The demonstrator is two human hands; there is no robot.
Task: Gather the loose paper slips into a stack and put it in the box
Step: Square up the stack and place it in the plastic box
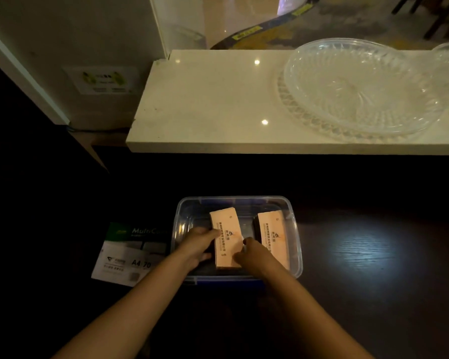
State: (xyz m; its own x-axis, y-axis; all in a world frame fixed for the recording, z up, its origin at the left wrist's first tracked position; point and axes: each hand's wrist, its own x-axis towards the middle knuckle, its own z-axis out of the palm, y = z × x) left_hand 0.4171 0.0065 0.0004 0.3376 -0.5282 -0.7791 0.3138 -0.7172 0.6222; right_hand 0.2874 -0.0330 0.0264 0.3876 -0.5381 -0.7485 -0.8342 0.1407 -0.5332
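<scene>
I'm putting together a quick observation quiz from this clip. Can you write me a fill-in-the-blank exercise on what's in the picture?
1. Both hands hold a stack of paper slips inside the clear plastic ____.
2. A second stack lies in the box to the ____ of the held one.
3. The pack of A4 paper lies on the ____ side of the box.
4. On the pale counter sits a clear glass ____.

Missing words: box; right; left; dish

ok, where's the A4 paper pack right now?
Head view, lower left: the paper pack lies flat on the dark desk, just left of the clear box, beside the left hand.
</scene>
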